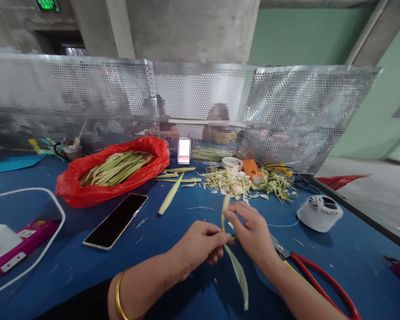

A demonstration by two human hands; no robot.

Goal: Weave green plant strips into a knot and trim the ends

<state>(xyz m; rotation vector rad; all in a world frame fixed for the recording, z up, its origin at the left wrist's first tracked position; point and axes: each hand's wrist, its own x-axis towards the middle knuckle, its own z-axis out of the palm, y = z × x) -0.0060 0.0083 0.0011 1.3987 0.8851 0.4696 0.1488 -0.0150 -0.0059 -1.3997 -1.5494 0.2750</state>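
Over the blue table, a long pale strip of leaf, like corn husk point(238, 271), runs between both hands, its lower end hanging free. My left hand point(203, 242) pinches the strip at its middle between thumb and fingers. Higher up, my right hand point(248, 226) pinches the same strip near its top end. A small greenish piece shows between the hands, mostly hidden by the fingers. Under my right wrist lie scissors point(315, 275) with red handles, partly covered. A whole pale husk bundle point(171, 195) rests beyond my left hand.
Left of centre sit a red plastic bag point(70, 191) of leaf strips and a phone point(116, 221). Scraps point(228, 180) pile up at the back. A white string roll point(320, 213) stands right, a purple power strip point(30, 240) left. Perforated metal screens point(200, 89) rise behind, with people beyond.
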